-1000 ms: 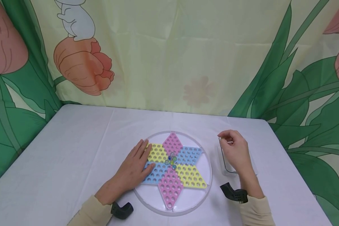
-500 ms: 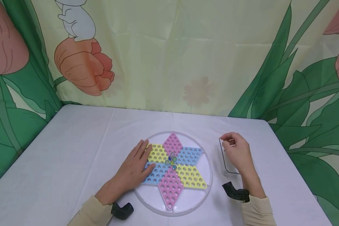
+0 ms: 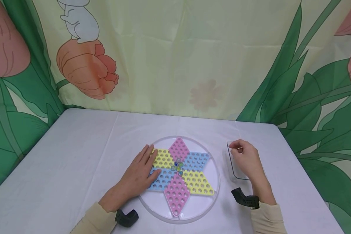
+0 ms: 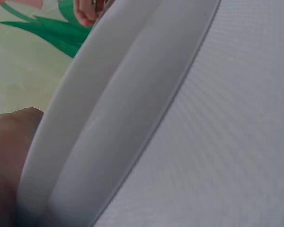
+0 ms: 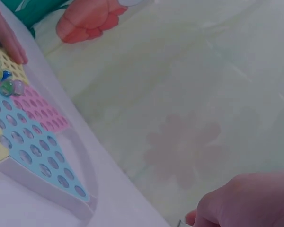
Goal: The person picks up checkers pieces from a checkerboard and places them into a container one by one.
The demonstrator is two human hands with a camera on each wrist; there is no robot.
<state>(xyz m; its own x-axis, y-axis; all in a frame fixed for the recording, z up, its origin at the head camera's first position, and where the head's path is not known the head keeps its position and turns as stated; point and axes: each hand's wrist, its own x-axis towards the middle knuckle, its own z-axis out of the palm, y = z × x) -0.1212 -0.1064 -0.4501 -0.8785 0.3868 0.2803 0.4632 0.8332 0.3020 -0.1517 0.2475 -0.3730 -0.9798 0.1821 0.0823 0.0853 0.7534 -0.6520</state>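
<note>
A round Chinese checkers board (image 3: 152, 203) with pink, yellow and blue points lies before me in the head view. Several glass marbles (image 3: 178, 169) cluster at its centre, seen also in the right wrist view as marbles (image 5: 7, 87). My left hand (image 3: 138, 170) rests palm down, fingers straight, over the board's left yellow and blue points. To the board's right, my right hand (image 3: 247, 159) pinches the far-left edge of a clear, dark-rimmed lid (image 3: 238, 172) on a clear rectangular box (image 3: 229, 175). The hand hides much of that box. In the left wrist view the board's white rim (image 4: 99, 109) fills the middle.
A white cloth covers the table (image 3: 76, 152). Behind it hangs a curtain (image 3: 163, 65) printed with tulips, leaves and a rabbit. Black wrist cameras are worn on both arms, the left camera (image 3: 126, 218) close to the board's near-left rim.
My right hand has come down slightly and shifted a little right, still at the far-left edge of the lid. The left hand, board and marbles stay as they were.
</note>
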